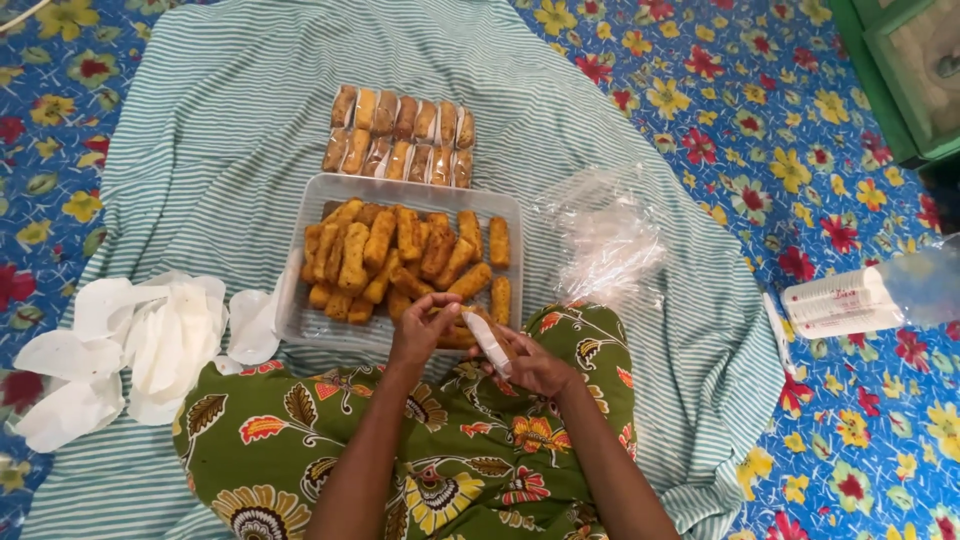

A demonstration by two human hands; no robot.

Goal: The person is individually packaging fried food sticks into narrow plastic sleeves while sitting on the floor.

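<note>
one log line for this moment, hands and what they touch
left hand: on fried sticks in tray | right hand: holds small wrapper | wrapped pieces: beyond tray

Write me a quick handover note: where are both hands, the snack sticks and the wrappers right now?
Left hand: at the near edge of the clear tray, fingers on a fried stick.
Right hand: holds a small clear sleeve.
Done: two rows of wrapped sticks lie beyond the tray.
Left: a loose pile of fried sticks in the tray.
Empty clear bags lie to the right, white paper pieces to the left, all on the striped cloth.
</note>
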